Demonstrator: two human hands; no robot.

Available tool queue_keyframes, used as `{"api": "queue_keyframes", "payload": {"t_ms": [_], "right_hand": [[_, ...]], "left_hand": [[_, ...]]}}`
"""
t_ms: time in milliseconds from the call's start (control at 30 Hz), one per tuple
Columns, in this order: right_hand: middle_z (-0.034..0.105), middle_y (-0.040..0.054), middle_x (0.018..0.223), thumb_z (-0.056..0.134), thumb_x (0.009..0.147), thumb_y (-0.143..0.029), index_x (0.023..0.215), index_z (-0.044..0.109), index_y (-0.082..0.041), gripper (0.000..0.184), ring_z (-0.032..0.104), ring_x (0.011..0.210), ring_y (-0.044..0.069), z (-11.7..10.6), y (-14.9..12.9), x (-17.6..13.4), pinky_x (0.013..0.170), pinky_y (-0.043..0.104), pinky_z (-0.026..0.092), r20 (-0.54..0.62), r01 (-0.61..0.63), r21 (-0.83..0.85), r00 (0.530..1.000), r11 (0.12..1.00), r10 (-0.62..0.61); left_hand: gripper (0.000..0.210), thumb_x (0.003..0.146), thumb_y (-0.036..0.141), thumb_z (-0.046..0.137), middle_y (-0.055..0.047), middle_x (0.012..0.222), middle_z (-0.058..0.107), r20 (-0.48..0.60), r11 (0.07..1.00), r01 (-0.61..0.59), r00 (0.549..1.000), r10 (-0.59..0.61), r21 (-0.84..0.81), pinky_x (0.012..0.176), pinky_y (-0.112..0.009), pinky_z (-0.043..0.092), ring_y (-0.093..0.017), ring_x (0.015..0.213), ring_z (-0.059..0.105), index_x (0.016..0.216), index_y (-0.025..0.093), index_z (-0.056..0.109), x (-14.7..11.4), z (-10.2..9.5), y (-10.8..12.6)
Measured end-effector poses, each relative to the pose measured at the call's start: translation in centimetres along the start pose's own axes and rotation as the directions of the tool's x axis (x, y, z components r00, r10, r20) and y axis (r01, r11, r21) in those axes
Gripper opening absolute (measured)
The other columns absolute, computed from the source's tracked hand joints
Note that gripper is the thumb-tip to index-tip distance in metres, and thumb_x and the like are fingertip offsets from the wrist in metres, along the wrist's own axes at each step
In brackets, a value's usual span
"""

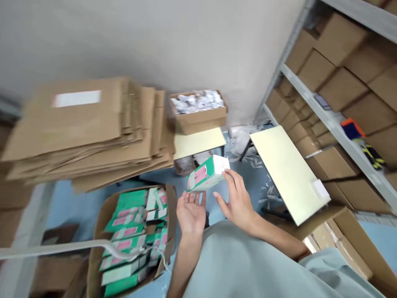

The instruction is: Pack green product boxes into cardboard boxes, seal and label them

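Observation:
A small green-and-white carton with a pink picture on its side (201, 176) is held up in front of me, tilted, its white end toward the right. My left hand (191, 213) is palm up beneath it, fingers extended, with the fingertips at its lower edge. The fingertips of my right hand (237, 198) touch the white end, while the thumb stands apart below. To the left of my hands is an open cardboard box (170, 221) filled with several similar green-and-pink cartons (125, 244), some upright and some leaning.
Flattened cardboard (89, 120) is stacked at left. A box of crumpled white paper (200, 118) stands on a pale table (198, 143). Another pale tabletop (288, 169) is at right, before shelves of brown boxes (343, 87). A white cable (62, 247) crosses the lower left.

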State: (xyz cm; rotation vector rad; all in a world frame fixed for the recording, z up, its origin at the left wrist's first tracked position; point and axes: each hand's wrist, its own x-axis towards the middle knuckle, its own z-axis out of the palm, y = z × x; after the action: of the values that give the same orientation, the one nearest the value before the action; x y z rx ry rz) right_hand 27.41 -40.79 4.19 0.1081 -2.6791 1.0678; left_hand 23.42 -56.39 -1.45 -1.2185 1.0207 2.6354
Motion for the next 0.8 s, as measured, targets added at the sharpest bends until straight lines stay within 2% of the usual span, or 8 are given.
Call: {"api": "queue_keyframes", "payload": {"t_ms": [67, 167, 333, 400, 500, 600, 700, 800], "right_hand": [[0.056, 0.0230, 0.161, 0.061, 0.110, -0.039, 0.166, 0.046, -0.021, 0.061, 0.055, 0.153, 0.036, -2.4, 3.0, -1.4, 0.120, 0.058, 0.060, -0.137, -0.123, 0.039, 0.982, 0.992, 0.127], [0.056, 0.0223, 0.157, 0.062, 0.110, -0.040, 0.163, 0.046, -0.022, 0.058, 0.060, 0.147, 0.034, -5.0, 6.4, -3.2, 0.105, 0.050, 0.069, -0.319, -0.249, 0.156, 0.903, 0.956, 0.287], [0.054, 0.0178, 0.156, 0.066, 0.109, -0.047, 0.160, 0.049, -0.027, 0.057, 0.062, 0.141, 0.029, -6.8, 10.0, -3.8, 0.097, 0.043, 0.072, -0.504, -0.329, 0.312, 0.737, 0.891, 0.449], [0.053, 0.0171, 0.155, 0.068, 0.108, -0.054, 0.159, 0.051, -0.027, 0.061, 0.061, 0.140, 0.028, -7.0, 11.6, -3.4, 0.096, 0.041, 0.072, -0.547, -0.373, 0.376, 0.650, 0.848, 0.528], [0.060, 0.0150, 0.148, 0.071, 0.103, -0.063, 0.148, 0.058, -0.026, 0.060, 0.064, 0.134, 0.028, -6.9, 14.6, -2.4, 0.090, 0.039, 0.071, -0.579, -0.392, 0.537, 0.472, 0.747, 0.664], [0.071, 0.0122, 0.133, 0.072, 0.099, -0.070, 0.129, 0.062, -0.025, 0.056, 0.071, 0.121, 0.027, -6.4, 17.4, -1.1, 0.087, 0.040, 0.071, -0.522, -0.342, 0.714, 0.322, 0.612, 0.790], [0.076, 0.0122, 0.127, 0.078, 0.093, -0.074, 0.121, 0.062, -0.024, 0.059, 0.075, 0.116, 0.027, -5.9, 19.4, 0.5, 0.093, 0.045, 0.069, -0.476, -0.316, 0.786, 0.237, 0.531, 0.847], [0.077, 0.0134, 0.132, 0.084, 0.087, -0.072, 0.122, 0.064, -0.024, 0.063, 0.075, 0.123, 0.030, -5.6, 20.5, 2.3, 0.101, 0.047, 0.067, -0.480, -0.316, 0.798, 0.184, 0.514, 0.858]], "left_hand": [[0.007, 0.096, 0.033, 0.065, -0.002, 0.112, 0.069, 0.112, 0.991, -0.079, 0.991, 0.067, 0.109, 0.109, -0.038, 0.059, -0.020, 0.117, 0.068, 0.097, 0.028, 0.061, -0.7, 3.2, -2.7], [0.014, 0.096, 0.038, 0.069, -0.004, 0.129, 0.073, 0.296, 0.952, -0.214, 0.944, 0.145, 0.219, 0.119, -0.040, 0.053, -0.021, 0.138, 0.062, 0.108, 0.030, 0.067, -1.7, 7.1, -6.3], [0.031, 0.098, 0.041, 0.071, -0.008, 0.144, 0.071, 0.546, 0.859, -0.413, 0.814, 0.199, 0.303, 0.121, -0.047, 0.053, -0.025, 0.146, 0.060, 0.126, 0.028, 0.068, -1.2, 11.6, -10.7], [0.035, 0.101, 0.042, 0.070, -0.009, 0.148, 0.069, 0.641, 0.805, -0.497, 0.741, 0.199, 0.324, 0.120, -0.046, 0.054, -0.026, 0.147, 0.060, 0.133, 0.028, 0.066, -0.3, 13.3, -12.2], [0.044, 0.104, 0.043, 0.070, -0.012, 0.155, 0.065, 0.788, 0.672, -0.672, 0.578, 0.213, 0.311, 0.123, -0.044, 0.052, -0.027, 0.152, 0.057, 0.145, 0.027, 0.062, 1.1, 15.6, -14.1], [0.052, 0.108, 0.042, 0.066, -0.018, 0.162, 0.059, 0.922, 0.536, -0.815, 0.353, 0.158, 0.220, 0.127, -0.045, 0.049, -0.028, 0.159, 0.052, 0.155, 0.024, 0.056, 2.5, 18.0, -15.2], [0.053, 0.109, 0.041, 0.062, -0.020, 0.162, 0.058, 0.989, 0.403, -0.910, 0.132, 0.073, 0.092, 0.128, -0.051, 0.049, -0.031, 0.162, 0.050, 0.158, 0.022, 0.052, 4.1, 20.4, -15.1], [0.054, 0.106, 0.035, 0.066, -0.021, 0.156, 0.062, 0.996, 0.293, -0.952, -0.077, 0.052, -0.089, 0.128, -0.059, 0.049, -0.035, 0.157, 0.055, 0.157, 0.021, 0.052, 5.9, 23.0, -14.6]]}}
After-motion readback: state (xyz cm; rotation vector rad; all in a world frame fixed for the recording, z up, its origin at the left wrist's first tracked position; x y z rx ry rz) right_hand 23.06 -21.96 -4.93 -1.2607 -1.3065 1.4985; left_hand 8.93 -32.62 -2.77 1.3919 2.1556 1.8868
